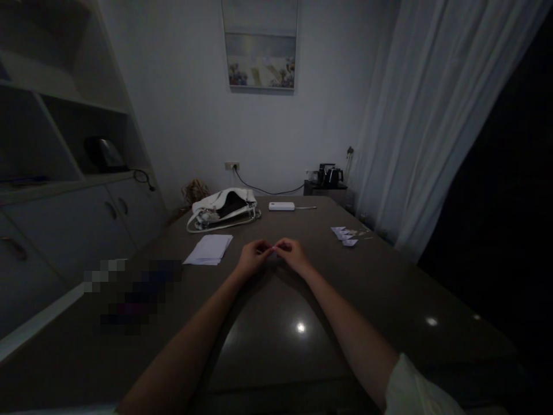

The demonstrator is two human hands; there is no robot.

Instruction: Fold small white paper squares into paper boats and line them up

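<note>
My left hand (254, 257) and my right hand (292, 253) meet over the middle of the table, fingertips touching. Both are closed in a pinch; whatever lies between the fingers is too small and dark to make out. To the left of my hands is a stack of white paper sheets (210, 249), its edges slightly uneven. Off to the right sit several small folded white paper pieces (344, 235) in an overlapping row, with some thin small bits beside them that I cannot identify.
On the dark glossy table (268, 346), a white handbag (222, 207) lies open at the back left. Behind my hands is a white power bank (281, 206) with a short cable. A blurred-out patch (142, 294) covers something at the left. A white curtain (415, 115) hangs at right.
</note>
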